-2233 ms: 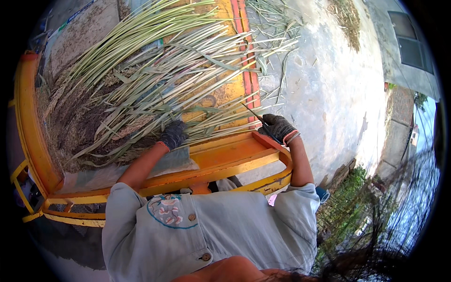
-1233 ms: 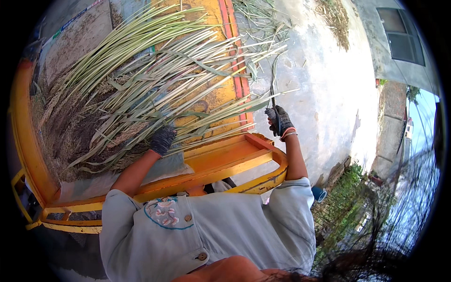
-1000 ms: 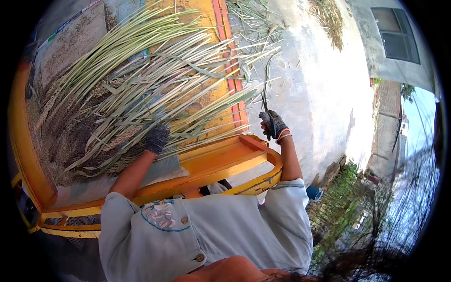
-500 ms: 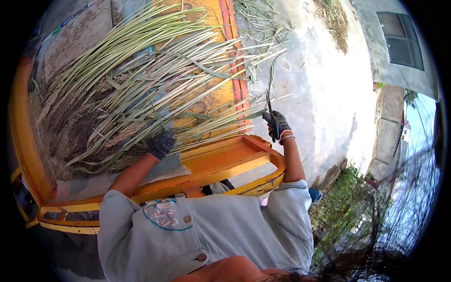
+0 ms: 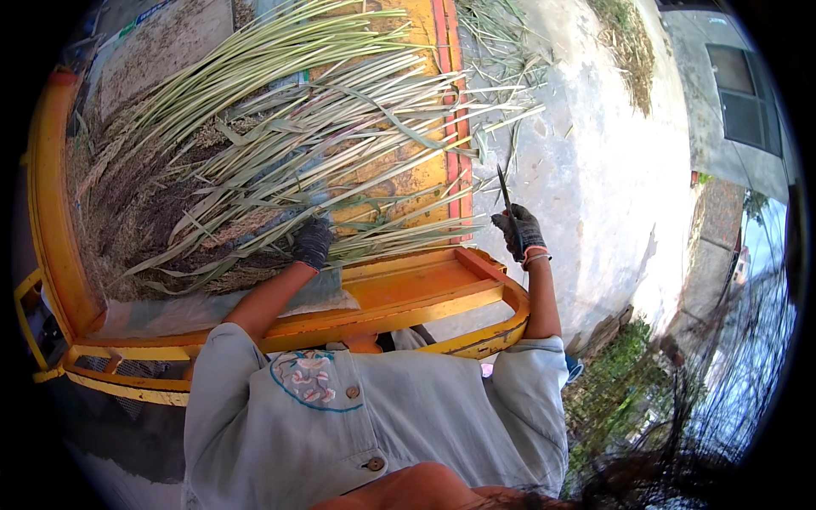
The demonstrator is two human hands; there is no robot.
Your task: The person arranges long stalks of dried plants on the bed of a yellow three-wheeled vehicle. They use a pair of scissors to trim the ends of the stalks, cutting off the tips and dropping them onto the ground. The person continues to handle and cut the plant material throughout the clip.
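Fingers (image 5: 520, 228) grip slim blade (image 5: 506, 191) (dark, narrow) near leaves (image 5: 323, 161).

An orange cart bed (image 5: 408, 289) with raised orange side rails carries the load. A thick heap of long pale green stalks and leaves (image 5: 297, 153) lies across it, their tips hanging over the right rail. Dry brown roots and chaff (image 5: 136, 212) pile along the left rail. A grey sheet (image 5: 170, 310) covers the bed's near edge.
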